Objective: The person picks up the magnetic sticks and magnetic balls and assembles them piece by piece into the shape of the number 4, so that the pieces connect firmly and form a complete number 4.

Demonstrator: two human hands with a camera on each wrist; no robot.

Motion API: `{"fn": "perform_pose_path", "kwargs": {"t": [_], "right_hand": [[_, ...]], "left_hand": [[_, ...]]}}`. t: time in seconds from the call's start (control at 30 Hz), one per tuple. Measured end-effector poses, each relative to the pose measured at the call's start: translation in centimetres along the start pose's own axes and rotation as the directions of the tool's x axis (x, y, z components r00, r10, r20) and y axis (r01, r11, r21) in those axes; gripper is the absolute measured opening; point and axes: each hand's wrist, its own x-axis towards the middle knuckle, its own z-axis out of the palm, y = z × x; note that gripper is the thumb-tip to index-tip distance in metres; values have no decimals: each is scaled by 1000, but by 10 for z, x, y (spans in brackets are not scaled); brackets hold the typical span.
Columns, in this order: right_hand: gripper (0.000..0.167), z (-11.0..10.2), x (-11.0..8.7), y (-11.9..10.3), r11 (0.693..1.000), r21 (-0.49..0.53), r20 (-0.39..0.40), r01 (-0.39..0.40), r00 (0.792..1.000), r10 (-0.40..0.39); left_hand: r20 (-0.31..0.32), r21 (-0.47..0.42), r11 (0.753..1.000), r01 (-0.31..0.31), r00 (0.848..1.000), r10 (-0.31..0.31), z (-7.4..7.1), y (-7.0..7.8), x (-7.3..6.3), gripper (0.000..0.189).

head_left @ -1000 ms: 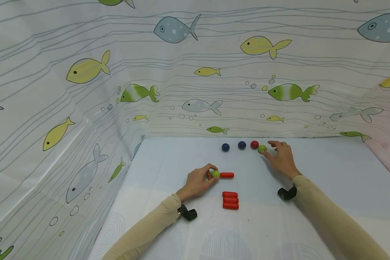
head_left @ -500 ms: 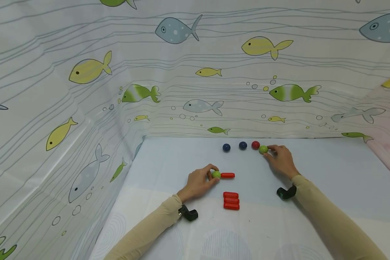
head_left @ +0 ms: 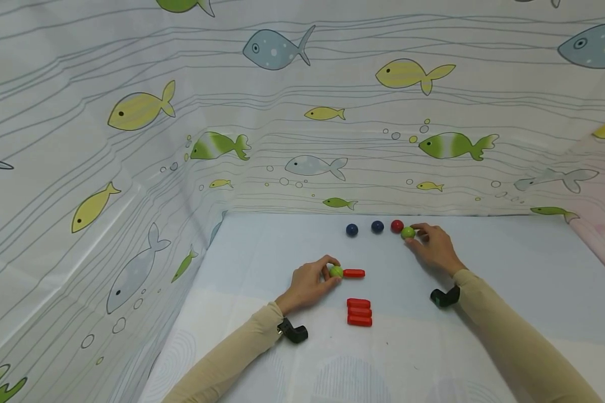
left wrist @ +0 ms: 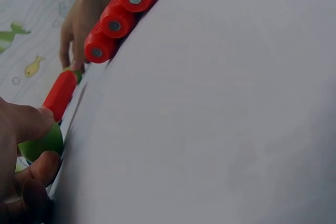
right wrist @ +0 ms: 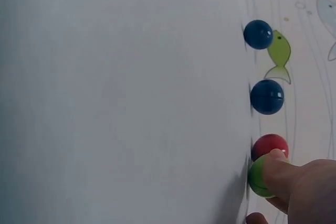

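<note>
My left hand (head_left: 310, 284) pinches a green ball (head_left: 336, 271) between thumb and fingers. Against the ball's right side lies a red rod (head_left: 354, 273), end on to it. Farther back, my right hand (head_left: 433, 247) holds a second green ball (head_left: 408, 232) with thumb and fingertips. That ball sits close beside a red ball (head_left: 397, 226); in the right wrist view my thumb (right wrist: 282, 174) covers part of the green ball. Several red rods (head_left: 359, 312) lie side by side in front; the left wrist view shows round metal discs in the ends of these rods (left wrist: 114, 25).
Two dark blue balls, a left one (head_left: 352, 230) and a right one (head_left: 377, 226), stand in the back row, left of the red ball. A fish-patterned sheet (head_left: 262, 190) rises behind the white table (head_left: 262, 240) and along its left side.
The index finger of my right hand has come down from above onto the green ball, which it now grips with the thumb. My left hand keeps its hold with no clear movement.
</note>
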Motion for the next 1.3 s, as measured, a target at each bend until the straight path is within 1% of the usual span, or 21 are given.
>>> {"fn": "perform_pose_path", "kwargs": {"t": [0.13, 0.27, 0.43, 0.53, 0.63, 0.73, 0.87, 1.1, 1.2, 1.3], "right_hand": [[52, 1, 0, 1, 1000, -3, -6, 1, 1000, -1], [51, 0, 0, 1, 1000, 4, 7, -5, 1000, 5], [50, -3, -2, 2, 1000, 12, 67, -2, 998, 1], [49, -4, -5, 2, 1000, 21, 102, 15, 995, -17], [47, -3, -10, 0, 998, 34, 121, 43, 992, -47], [45, -1, -15, -4, 996, 47, 123, 81, 989, -86], [40, 4, -23, -12, 989, 67, 135, 133, 981, -141], [37, 20, -37, -31, 973, 90, 183, 212, 957, -225], [35, 25, -42, -39, 961, 121, 191, 249, 944, -269], [33, 29, -45, -46, 951, 147, 199, 271, 934, -297]], "left_hand": [[2, -2, 1000, -8, 1000, 8, 0, 1, 0, 30], [1, 5, 1000, -12, 1000, 12, 1, 0, 1, 30], [-1, 11, 1000, -7, 1000, 7, 2, -1, 1, 29], [-8, 8, 1000, -10, 1000, 10, 2, -2, 1, 29], [-12, 7, 1000, -12, 1000, 12, 2, -2, 1, 29], [-10, 10, 1000, -8, 1000, 8, 2, -2, 1, 29], [-8, 11, 1000, 0, 1000, 0, 2, -2, 1, 29], [-5, 9, 1000, 7, 1000, -7, 1, -2, 0, 30], [-5, 15, 1000, 7, 1000, -7, 2, -2, 0, 30], [-7, 15, 1000, 5, 1000, -5, 2, -2, 1, 30]]}}
